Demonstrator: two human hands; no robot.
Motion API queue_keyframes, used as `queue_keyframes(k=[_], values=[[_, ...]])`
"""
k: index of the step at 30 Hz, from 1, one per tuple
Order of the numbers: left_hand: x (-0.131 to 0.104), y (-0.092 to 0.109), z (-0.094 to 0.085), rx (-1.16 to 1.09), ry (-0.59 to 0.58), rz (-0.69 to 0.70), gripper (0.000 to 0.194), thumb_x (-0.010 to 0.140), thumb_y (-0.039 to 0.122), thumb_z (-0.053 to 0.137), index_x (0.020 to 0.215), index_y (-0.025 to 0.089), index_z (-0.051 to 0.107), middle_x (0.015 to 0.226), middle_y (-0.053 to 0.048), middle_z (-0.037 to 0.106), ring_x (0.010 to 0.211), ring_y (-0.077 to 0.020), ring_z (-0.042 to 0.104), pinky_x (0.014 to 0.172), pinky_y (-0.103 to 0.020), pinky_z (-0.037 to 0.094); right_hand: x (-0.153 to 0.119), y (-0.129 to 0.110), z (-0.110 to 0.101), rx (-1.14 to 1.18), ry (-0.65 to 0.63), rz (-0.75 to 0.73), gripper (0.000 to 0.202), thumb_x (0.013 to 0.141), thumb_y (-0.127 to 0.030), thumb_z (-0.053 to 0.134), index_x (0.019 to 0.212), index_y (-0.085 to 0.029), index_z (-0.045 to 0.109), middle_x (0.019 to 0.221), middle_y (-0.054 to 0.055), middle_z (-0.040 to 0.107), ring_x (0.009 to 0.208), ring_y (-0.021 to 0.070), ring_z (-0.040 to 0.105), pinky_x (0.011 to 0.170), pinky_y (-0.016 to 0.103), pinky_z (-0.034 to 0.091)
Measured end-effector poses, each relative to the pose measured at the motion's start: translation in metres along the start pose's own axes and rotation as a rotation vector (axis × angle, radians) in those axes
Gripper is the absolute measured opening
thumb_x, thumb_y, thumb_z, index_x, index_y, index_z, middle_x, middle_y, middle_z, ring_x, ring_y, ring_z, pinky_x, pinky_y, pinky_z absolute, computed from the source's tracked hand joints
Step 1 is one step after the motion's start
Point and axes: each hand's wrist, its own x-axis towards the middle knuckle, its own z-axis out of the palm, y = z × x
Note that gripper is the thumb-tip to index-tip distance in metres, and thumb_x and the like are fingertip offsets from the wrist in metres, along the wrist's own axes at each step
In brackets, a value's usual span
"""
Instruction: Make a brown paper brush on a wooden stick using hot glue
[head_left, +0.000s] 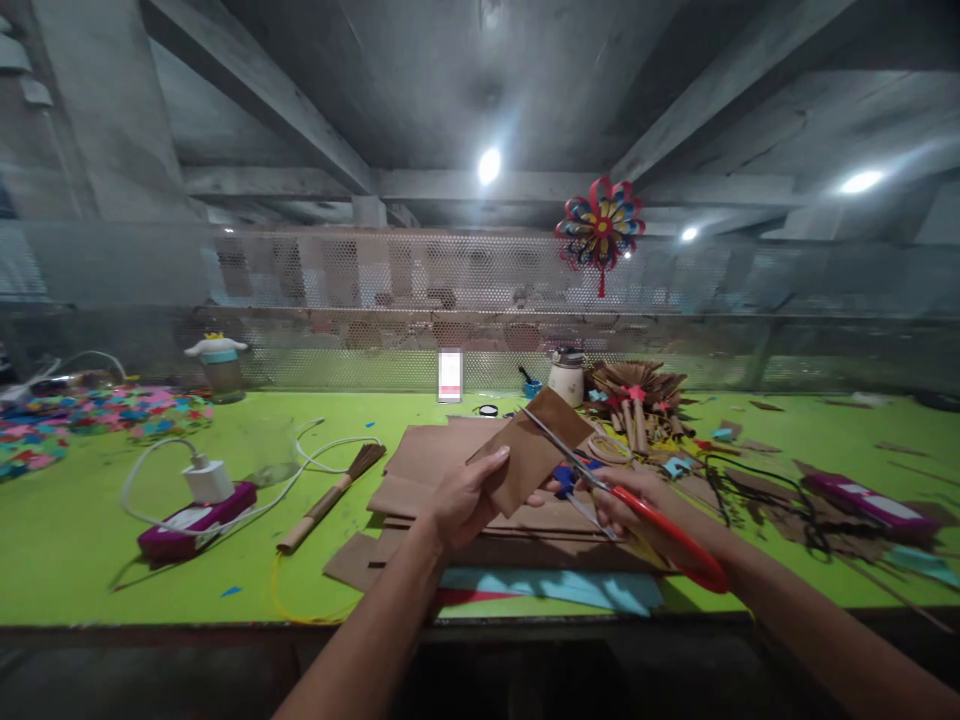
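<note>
A folded-looking piece of brown paper point(534, 462) is gripped in my left hand point(466, 492), thumb on top, above a stack of brown sheets point(424, 458). In my right hand point(646, 500) is a pair of scissors point(679, 540) with red handles. One scissor blade lies across the face of the held paper, pointing up and left. Partly hidden under the paper and scissors is a dark blue object point(568, 482) whose kind I cannot make out. Light blue paper strips point(555, 588) lie at the stack's near edge.
Left are a brown paper brush-like bundle point(330, 500), a purple power strip point(196, 520) with charger and cable, a clear cup point(268, 450) and colourful paper pieces point(142, 412). Right are fringed bundles point(637, 400), black cord point(739, 480) and another purple strip point(870, 500). A phone point(450, 376) stands behind.
</note>
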Motion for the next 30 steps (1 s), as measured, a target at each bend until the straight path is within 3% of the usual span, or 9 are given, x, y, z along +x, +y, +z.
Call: queue_keyframes(k=[8,13,19,24,27,30], values=[[-0.003,0.002,0.004,0.011,-0.001,0.008,0.041,0.085,0.028,0.047,0.120,0.006,0.049,0.105,-0.021,0.061,0.095,-0.0299,0.061,0.073,-0.037,0.052,0.003,0.002,0.007,0.032,0.065,0.026,0.039,0.077,-0.053,0.052,0.089,-0.017,0.059,0.058,-0.003,0.044,0.047,0.0076,0.039,0.042,0.019,0.031],[-0.002,0.002,0.003,0.017,0.016,-0.008,0.041,0.085,0.029,0.048,0.120,0.007,0.049,0.102,-0.020,0.063,0.094,-0.0283,0.061,0.073,-0.036,0.052,0.006,0.007,0.016,0.018,0.211,0.052,0.041,0.069,-0.054,0.059,0.087,-0.018,0.063,0.053,-0.004,0.045,0.043,0.0087,0.040,0.039,0.020,0.031],[-0.002,0.002,0.003,0.014,0.040,-0.003,0.041,0.084,0.030,0.048,0.119,0.008,0.050,0.106,-0.019,0.062,0.093,-0.0285,0.062,0.074,-0.038,0.052,0.012,0.013,0.012,0.053,0.333,0.084,0.035,0.071,-0.053,0.057,0.075,-0.018,0.055,0.049,-0.006,0.043,0.038,0.0073,0.038,0.036,0.019,0.030],[0.002,-0.001,-0.003,0.014,0.204,0.050,0.035,0.081,0.026,0.052,0.111,0.007,0.055,0.097,-0.015,0.065,0.081,-0.0232,0.063,0.070,-0.034,0.052,0.020,0.008,-0.003,0.022,0.403,0.118,0.038,0.065,-0.054,0.062,0.076,-0.018,0.054,0.053,-0.003,0.050,0.043,0.0097,0.045,0.040,0.021,0.037],[0.003,-0.003,-0.007,0.078,0.236,-0.042,0.031,0.077,0.025,0.056,0.103,0.007,0.059,0.084,-0.012,0.067,0.065,-0.0181,0.062,0.056,-0.027,0.050,0.025,-0.005,-0.006,-0.001,0.403,0.048,0.041,0.066,-0.050,0.064,0.089,-0.017,0.056,0.065,0.000,0.058,0.055,0.0127,0.053,0.048,0.023,0.043],[-0.001,-0.005,-0.006,0.191,0.059,-0.251,0.031,0.076,0.029,0.055,0.099,0.008,0.060,0.076,-0.011,0.067,0.058,-0.0185,0.062,0.045,-0.024,0.046,0.035,-0.017,-0.001,0.055,0.355,-0.006,0.046,0.064,-0.045,0.067,0.098,-0.018,0.054,0.073,0.001,0.059,0.066,0.0151,0.057,0.057,0.024,0.047]])
